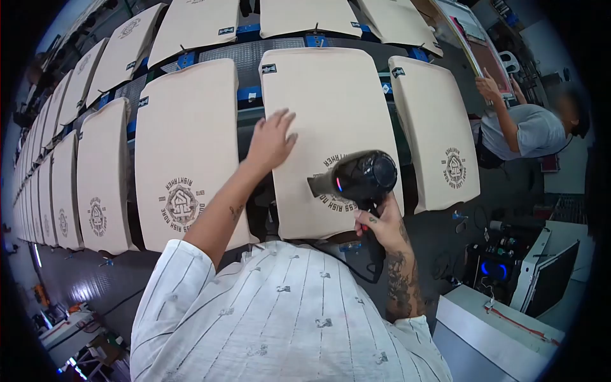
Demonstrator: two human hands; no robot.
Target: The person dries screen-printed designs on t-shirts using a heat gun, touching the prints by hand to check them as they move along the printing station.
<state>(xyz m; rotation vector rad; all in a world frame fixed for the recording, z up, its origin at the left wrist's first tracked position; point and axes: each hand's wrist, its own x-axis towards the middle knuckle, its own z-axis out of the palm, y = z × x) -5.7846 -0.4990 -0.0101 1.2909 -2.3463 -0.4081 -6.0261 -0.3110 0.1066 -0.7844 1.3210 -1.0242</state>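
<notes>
In my right hand (384, 224) is a black hair dryer (363, 173), fingers wrapped round its handle. Its nozzle points left over a cream fabric piece (321, 95) stretched on a board, and the dryer partly covers the dark round print there. My left hand (272, 140) is open above the left side of the same piece, fingers spread; whether it touches the cloth I cannot tell. To the left lies another cream piece (186, 127) with a round print (182, 205). One more printed piece (433, 127) is on the right.
Rows of similar cloth-covered boards run to the far left, with blue brackets (316, 41) between them. A person (525, 130) at right holds a framed screen (474, 48). A white cabinet (484, 331) and a computer case (499, 261) stand at lower right. The dryer's cord hangs near my waist.
</notes>
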